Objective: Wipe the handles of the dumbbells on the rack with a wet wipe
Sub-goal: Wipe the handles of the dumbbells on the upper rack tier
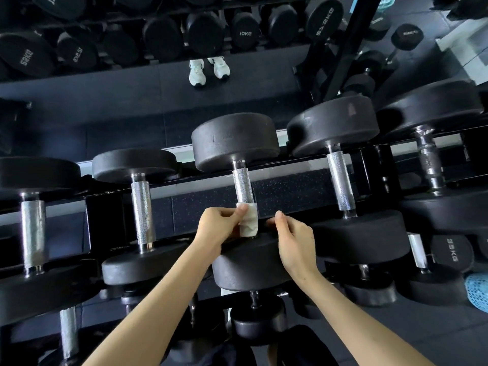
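A black dumbbell lies in the middle of the rack's top row, its knurled steel handle running away from me. A white wet wipe is wrapped round the near end of that handle. My left hand pinches the wipe against the handle with thumb and fingers. Just right of the handle, my right hand has its fingers curled over the top edge of the near weight head, thumb raised, not touching the wipe.
Neighbouring dumbbells with bare steel handles lie on both sides on the black rack rail. A lower row holds smaller dumbbells, one marked 35KG. A mirror behind reflects more weights and white shoes.
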The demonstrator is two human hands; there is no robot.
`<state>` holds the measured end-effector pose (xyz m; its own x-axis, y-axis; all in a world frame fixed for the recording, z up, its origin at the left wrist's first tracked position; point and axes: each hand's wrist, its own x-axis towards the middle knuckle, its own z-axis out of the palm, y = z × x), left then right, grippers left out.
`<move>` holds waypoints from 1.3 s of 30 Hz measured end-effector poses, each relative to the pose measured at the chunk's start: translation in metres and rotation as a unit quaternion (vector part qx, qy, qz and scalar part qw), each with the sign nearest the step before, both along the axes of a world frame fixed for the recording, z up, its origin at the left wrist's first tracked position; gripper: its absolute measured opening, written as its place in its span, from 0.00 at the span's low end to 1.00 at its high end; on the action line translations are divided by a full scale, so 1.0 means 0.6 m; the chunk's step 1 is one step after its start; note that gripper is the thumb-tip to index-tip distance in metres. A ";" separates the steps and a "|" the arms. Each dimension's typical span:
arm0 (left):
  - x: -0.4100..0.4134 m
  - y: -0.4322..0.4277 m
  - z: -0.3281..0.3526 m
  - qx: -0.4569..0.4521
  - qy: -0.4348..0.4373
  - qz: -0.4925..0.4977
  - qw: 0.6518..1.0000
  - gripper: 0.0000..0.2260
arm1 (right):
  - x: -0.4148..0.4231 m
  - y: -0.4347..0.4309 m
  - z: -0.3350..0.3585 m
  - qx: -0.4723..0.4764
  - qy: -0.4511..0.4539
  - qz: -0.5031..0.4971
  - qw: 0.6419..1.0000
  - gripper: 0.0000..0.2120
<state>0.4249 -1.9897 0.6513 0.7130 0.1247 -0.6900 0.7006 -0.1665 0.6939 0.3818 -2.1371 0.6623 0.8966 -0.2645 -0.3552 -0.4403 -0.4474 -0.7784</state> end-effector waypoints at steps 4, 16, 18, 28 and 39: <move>0.017 0.002 0.000 -0.028 0.029 0.011 0.999 0.15 | 0.000 0.000 0.003 -0.004 0.005 -0.003 1.000 0.19; 0.001 0.017 -0.010 0.175 -0.054 -0.263 0.947 0.18 | 0.002 0.002 0.006 -0.011 0.006 0.001 1.000 0.19; 0.001 0.015 -0.009 0.180 -0.049 -0.262 0.947 0.18 | 0.001 0.002 0.008 -0.006 0.009 0.000 1.000 0.19; 0.010 0.014 -0.012 -0.029 -0.017 -0.071 0.997 0.08 | 0.000 0.004 0.005 0.003 0.019 -0.017 1.000 0.18; 0.092 -0.006 -0.018 -0.087 -0.069 0.167 0.980 0.11 | 0.001 0.004 0.003 0.009 0.023 -0.022 0.999 0.18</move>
